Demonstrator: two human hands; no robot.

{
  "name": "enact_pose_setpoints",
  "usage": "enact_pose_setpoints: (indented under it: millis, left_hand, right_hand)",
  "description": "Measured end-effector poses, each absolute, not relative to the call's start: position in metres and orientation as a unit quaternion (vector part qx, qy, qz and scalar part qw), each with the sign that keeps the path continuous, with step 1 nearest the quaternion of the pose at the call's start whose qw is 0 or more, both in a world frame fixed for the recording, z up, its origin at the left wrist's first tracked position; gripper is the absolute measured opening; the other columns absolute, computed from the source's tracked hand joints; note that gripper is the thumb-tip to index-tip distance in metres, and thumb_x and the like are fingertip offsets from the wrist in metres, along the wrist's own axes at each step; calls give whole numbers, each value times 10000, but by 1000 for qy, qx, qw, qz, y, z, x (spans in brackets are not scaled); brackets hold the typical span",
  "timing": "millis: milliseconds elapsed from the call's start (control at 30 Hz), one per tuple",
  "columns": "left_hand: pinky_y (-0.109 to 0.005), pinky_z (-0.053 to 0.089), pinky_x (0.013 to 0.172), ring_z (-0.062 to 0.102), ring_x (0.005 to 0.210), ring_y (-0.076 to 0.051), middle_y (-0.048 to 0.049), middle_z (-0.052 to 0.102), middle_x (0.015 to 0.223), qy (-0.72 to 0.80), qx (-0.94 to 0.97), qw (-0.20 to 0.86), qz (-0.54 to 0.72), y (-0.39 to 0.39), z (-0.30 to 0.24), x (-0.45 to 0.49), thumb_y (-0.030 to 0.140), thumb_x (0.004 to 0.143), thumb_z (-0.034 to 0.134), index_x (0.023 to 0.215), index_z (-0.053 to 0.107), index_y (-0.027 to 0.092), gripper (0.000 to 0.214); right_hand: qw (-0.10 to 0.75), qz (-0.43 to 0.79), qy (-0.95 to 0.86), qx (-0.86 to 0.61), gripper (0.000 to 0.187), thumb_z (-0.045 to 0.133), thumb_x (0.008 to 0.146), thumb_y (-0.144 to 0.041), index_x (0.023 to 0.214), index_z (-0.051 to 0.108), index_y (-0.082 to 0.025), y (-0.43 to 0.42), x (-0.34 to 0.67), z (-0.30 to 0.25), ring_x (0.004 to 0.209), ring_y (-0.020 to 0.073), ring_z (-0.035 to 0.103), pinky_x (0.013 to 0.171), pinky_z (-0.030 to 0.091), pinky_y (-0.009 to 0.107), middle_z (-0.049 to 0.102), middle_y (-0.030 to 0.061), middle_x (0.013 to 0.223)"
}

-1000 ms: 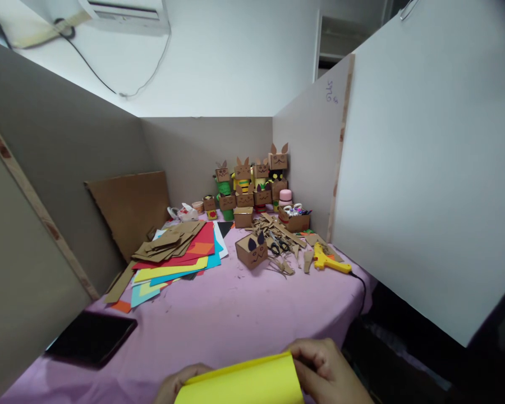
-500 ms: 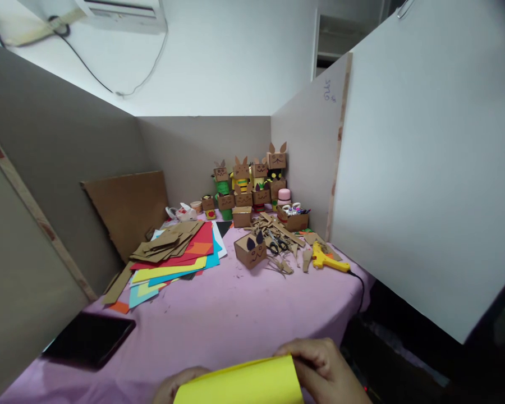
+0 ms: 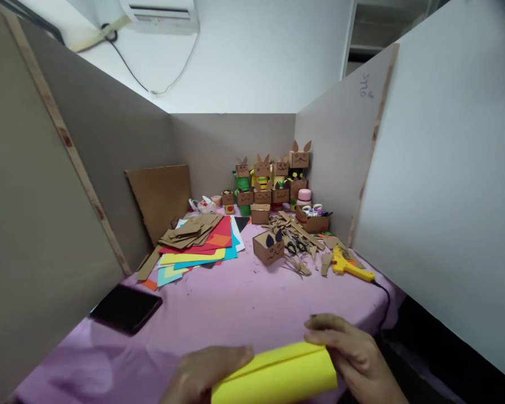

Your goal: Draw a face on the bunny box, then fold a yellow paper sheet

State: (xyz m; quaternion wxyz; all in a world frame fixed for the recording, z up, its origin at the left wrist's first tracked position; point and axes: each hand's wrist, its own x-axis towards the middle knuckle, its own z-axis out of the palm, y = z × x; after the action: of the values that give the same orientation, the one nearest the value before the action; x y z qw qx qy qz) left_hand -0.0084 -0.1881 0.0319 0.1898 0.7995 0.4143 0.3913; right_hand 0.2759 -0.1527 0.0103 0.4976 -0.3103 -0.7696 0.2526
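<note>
The yellow paper (image 3: 278, 373) sits at six o'clock in the view, up off the bench (image 3: 219, 314), rounded into a tube with one edge lapping along its top. So the rolling looks largely done; whether that seam is fastened I cannot tell, and the visible side carries no decoration.

Reading the clock from the tube, a box head with dark ears (image 3: 269, 252) stands apart at twelve, its face drawn; box-headed figures (image 3: 262, 169) crowd farther back that way. The glue gun (image 3: 356, 271) lies between one and two, the coloured sheets (image 3: 223, 229) near eleven.

The left hand (image 3: 210, 367) has its grip closed around the tube's left end — thumb along the top, other fingers hidden. The right hand (image 3: 356, 350) touches the upper right end with bent fingers — whether it pinches the paper, I cannot tell.
</note>
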Motion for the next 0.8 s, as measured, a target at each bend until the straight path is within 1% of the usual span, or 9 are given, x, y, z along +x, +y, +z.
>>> enact_pose_setpoints:
  millis: [100, 167, 233, 300, 433, 500, 567, 667, 800]
  left_hand:
    - [-235, 485, 887, 663, 989, -190, -26, 702, 1083, 391, 834, 27, 390, -174, 23, -15, 68, 812, 541, 1134, 623, 344, 432]
    - [-275, 459, 943, 611, 1083, -185, -37, 658, 1168, 392, 836, 12, 384, -158, 13, -19, 62, 836, 493, 1160, 607, 325, 433]
    - [-312, 474, 939, 605, 1091, -190, -41, 662, 1165, 398, 827, 55, 393, -139, 2, -22, 104, 842, 479, 1122, 637, 324, 389]
    - [-349, 496, 916, 636, 1041, -207, -46, 683, 1126, 415, 815, 87, 395, -123, -11, -23, 113, 809, 496, 1066, 671, 327, 378]
    - [-401, 496, 908, 652, 1008, -251, -78, 700, 1090, 487, 741, 168, 431, -115, -29, -25, 166, 761, 530, 966, 723, 294, 309]
    - [-390, 489, 907, 640, 1024, -252, -107, 687, 1117, 534, 673, 220, 462, -124, -30, -25, 254, 796, 526, 1042, 691, 243, 296]
    - [-362, 515, 849, 658, 972, -236, -139, 679, 1113, 573, 593, 282, 490, -136, -27, -23, 357, 856, 455, 1153, 607, 178, 379]
    - [-303, 541, 686, 683, 760, -204, -121, 718, 901, 592, 494, 382, 510, -152, -20, -15, 518, 856, 408, 1075, 600, 125, 489]
    - [-193, 422, 470, 570, 532, -127, -6, 618, 591, 584, 411, 477, 513, -155, -18, -1, 637, 685, 585, 784, 629, 131, 518]
  right_hand:
    - [504, 103, -790, -333, 336, 505, 831, -110, 1020, 701, -306, -134, 273, 5, 824, 174, 651, 714, 526, 263, 666, 86, 1023]
    - [505, -1, -799, -326, 323, 493, 845, -106, 1036, 697, -267, -119, 269, -3, 775, 169, 634, 662, 528, 268, 669, 107, 970]
    - [498, -79, -808, -305, 325, 452, 867, -98, 1042, 691, -232, -105, 264, -13, 739, 165, 625, 608, 525, 260, 677, 122, 932]
    - [489, -104, -816, -291, 321, 428, 884, -106, 1029, 692, -218, -96, 261, -24, 702, 163, 624, 572, 521, 255, 689, 120, 889]
    - [484, -109, -822, -279, 315, 407, 900, -111, 1053, 673, -183, -92, 261, -43, 740, 170, 652, 622, 539, 255, 703, 113, 837]
    - [486, -110, -822, -274, 319, 410, 897, -93, 1084, 657, -168, -94, 263, -50, 783, 173, 663, 667, 543, 256, 707, 118, 850]
    - [491, -115, -821, -268, 345, 421, 887, -63, 1132, 634, -177, -96, 265, -56, 788, 171, 669, 681, 540, 257, 708, 115, 859]
    - [494, -139, -818, -261, 448, 443, 868, -21, 1254, 548, -221, -100, 267, -63, 781, 173, 676, 681, 535, 268, 710, 102, 866]
    - [461, -193, -827, -258, 519, 437, 880, -39, 1367, 401, -218, -103, 273, -69, 818, 197, 683, 714, 539, 297, 716, 120, 900]
